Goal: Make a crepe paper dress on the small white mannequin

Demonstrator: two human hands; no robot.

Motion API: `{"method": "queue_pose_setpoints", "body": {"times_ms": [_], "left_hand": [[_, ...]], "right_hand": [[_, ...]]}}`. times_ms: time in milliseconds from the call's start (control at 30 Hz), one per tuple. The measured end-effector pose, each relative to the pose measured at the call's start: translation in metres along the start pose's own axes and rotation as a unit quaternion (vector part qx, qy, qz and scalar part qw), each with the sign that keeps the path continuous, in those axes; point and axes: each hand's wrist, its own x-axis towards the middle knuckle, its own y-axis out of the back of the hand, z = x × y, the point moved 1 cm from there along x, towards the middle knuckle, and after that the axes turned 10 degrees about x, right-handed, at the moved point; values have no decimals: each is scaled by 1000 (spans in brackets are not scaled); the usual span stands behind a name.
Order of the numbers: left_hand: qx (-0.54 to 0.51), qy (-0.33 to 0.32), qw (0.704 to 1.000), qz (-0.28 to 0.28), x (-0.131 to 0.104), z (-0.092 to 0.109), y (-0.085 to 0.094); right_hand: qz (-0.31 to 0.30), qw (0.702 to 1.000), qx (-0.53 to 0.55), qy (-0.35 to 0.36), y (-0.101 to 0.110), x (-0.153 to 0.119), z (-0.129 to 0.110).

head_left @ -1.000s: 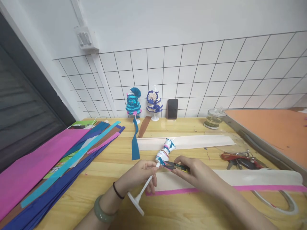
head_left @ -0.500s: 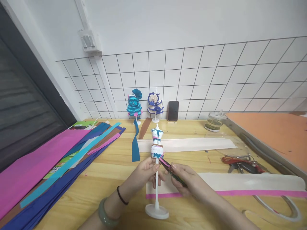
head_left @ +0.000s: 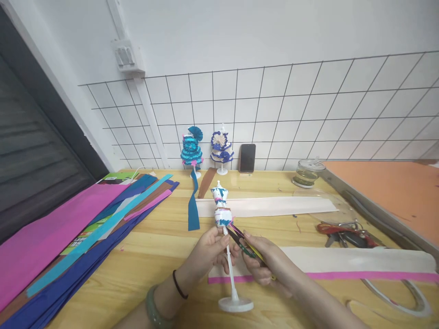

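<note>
A small white mannequin point(head_left: 222, 215) on a stand leans its torso to the left. Teal, pink and brown scraps cling to it. My left hand point(head_left: 214, 246) grips it just under the torso, at the top of the pole, with the fingers closed. In my right hand point(head_left: 262, 256) are dark tweezers point(head_left: 237, 236) with green and yellow on them; their tips are at the torso's lower right edge, beside a pink scrap. Whether the tips pinch that scrap, I cannot make out. The round white base point(head_left: 236, 305) appears tilted.
Coloured crepe paper strips point(head_left: 99, 237) lie at the left. Two decorated mannequins point(head_left: 191, 151) and a phone point(head_left: 247, 158) stand by the wall. Cream strips point(head_left: 360, 259), keys point(head_left: 355, 238), a glass teapot point(head_left: 306, 173) and a tape ring point(head_left: 416, 297) lie right.
The mannequin has tilted: its top has moved left and its base right. The tweezers' arms look wider apart, and my right hand has turned a little.
</note>
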Motion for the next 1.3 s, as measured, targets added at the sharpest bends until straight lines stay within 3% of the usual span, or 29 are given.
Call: {"method": "queue_pose_setpoints", "body": {"times_ms": [367, 900, 1300], "left_hand": [[-3, -15, 1000, -3, -2, -1, 1], [-97, -10, 995, -33, -2, -6, -1], [-44, -14, 999, -14, -2, -1, -3]], "right_hand": [[5, 998, 46, -35, 5, 3, 2], [-17, 991, 119, -59, 8, 5, 6], [-32, 988, 136, -63, 8, 4, 6]]}}
